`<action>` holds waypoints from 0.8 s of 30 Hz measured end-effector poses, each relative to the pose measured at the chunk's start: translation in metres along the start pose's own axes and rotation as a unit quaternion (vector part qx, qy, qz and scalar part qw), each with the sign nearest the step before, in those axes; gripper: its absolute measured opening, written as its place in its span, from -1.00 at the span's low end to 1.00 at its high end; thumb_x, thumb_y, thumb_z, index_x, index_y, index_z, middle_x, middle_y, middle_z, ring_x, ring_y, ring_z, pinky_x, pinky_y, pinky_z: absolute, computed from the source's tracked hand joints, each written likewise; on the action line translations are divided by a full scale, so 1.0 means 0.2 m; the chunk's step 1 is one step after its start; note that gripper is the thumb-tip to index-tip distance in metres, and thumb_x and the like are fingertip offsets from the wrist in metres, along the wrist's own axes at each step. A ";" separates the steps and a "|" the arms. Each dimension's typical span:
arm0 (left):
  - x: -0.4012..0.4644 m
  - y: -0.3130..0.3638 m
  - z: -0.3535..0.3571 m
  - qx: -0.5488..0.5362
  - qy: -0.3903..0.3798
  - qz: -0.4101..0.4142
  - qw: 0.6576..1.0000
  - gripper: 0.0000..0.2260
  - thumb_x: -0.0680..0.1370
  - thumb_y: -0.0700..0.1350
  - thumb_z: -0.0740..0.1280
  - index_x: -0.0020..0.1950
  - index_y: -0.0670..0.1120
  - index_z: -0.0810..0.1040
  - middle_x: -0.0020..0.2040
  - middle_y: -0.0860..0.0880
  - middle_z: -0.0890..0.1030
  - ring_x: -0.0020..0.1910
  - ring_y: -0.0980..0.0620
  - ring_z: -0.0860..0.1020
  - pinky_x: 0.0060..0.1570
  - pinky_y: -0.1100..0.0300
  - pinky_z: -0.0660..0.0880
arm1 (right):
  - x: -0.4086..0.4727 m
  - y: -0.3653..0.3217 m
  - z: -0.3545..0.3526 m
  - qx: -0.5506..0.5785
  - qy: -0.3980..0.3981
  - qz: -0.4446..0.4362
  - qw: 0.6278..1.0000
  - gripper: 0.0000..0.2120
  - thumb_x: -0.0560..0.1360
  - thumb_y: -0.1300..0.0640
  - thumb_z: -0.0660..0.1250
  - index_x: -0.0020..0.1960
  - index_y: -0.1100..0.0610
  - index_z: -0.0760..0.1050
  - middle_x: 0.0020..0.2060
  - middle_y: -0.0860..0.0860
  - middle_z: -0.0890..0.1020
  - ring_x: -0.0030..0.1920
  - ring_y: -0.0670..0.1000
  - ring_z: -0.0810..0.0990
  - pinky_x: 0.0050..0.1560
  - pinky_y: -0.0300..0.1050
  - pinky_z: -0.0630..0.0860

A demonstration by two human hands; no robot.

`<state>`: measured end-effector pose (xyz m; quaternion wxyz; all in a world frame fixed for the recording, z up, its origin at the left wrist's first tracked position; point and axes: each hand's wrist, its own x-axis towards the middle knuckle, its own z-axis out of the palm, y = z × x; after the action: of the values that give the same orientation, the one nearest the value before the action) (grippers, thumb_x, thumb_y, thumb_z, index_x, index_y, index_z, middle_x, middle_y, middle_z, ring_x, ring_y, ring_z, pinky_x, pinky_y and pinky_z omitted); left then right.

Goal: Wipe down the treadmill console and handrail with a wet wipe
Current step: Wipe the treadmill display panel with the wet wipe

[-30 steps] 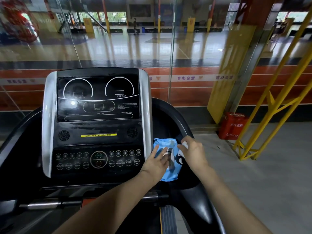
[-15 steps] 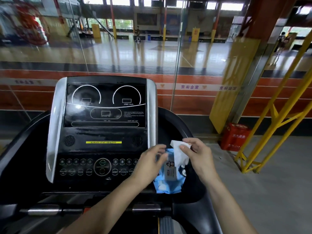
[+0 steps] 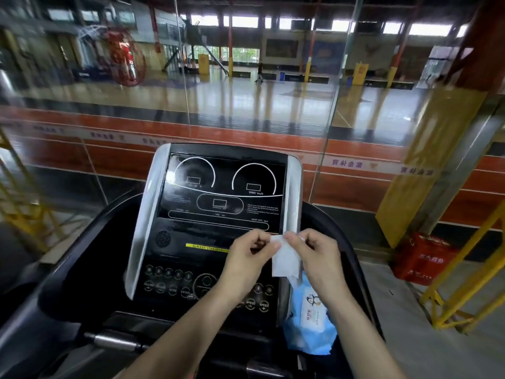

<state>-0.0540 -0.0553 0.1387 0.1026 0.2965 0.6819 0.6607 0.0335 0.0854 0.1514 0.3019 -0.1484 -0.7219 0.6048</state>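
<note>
A white wet wipe point(image 3: 285, 259) hangs folded in front of the console's lower right corner, pinched at its top edge by both hands. My left hand point(image 3: 246, 262) grips its upper left corner and my right hand point(image 3: 318, 258) its upper right. Below them a blue wet wipe pack point(image 3: 310, 321) lies on the right side of the treadmill, a wipe tail sticking out of its top. The black treadmill console point(image 3: 216, 203) with silver side strips stands upright ahead. The dark curved handrail point(image 3: 87, 242) wraps around both sides.
A chrome crossbar point(image 3: 114, 341) runs below the console. A glass wall stands just behind the treadmill. A red crate point(image 3: 423, 258) sits on the floor at the right beside a yellow steel frame point(image 3: 470, 274). Another yellow frame point(image 3: 24, 212) is at the left.
My right hand pulled a wipe up out of the blue pack. Both hands then rose off the pack and now hold the wipe between them. The camera has tilted up and shifted left.
</note>
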 end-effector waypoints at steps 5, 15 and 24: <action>0.07 0.01 -0.24 0.018 0.023 -0.010 1.000 -0.81 0.66 -0.08 0.40 -0.14 -0.07 0.65 -0.21 -0.07 0.65 -0.19 0.07 0.58 -0.06 0.10 0.55 | 0.06 -0.06 0.20 0.037 -0.070 0.016 0.997 -0.95 0.58 0.09 0.48 -0.03 -0.01 0.72 -0.11 -0.01 0.76 -0.04 0.01 0.70 0.09 -0.04 0.58; 0.28 0.00 -0.70 0.074 0.051 -0.008 0.996 -0.67 0.68 0.05 0.33 -0.24 -0.05 0.58 -0.36 0.13 0.52 -0.33 0.18 0.45 -0.26 0.28 0.42 | 0.25 -0.10 0.66 0.035 -0.077 0.051 0.995 -0.91 0.59 0.13 0.48 -0.07 0.08 0.74 -0.09 0.13 0.77 0.04 0.21 0.73 0.20 0.21 0.59; 0.46 -0.04 -1.05 0.059 0.057 0.015 0.997 -0.57 0.67 0.02 0.35 -0.27 -0.23 0.45 -0.39 0.04 0.38 -0.36 0.10 0.32 -0.28 0.11 0.31 | 0.35 -0.15 1.02 0.107 -0.083 0.084 0.987 -0.85 0.63 0.12 0.41 0.06 0.18 0.71 0.03 0.27 0.74 0.04 0.17 0.73 0.09 0.14 0.60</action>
<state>-0.2419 -0.1819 0.1771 0.0355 0.2743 0.7197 0.6368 -0.1411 -0.0408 0.1812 0.2032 -0.1253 -0.6604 0.7119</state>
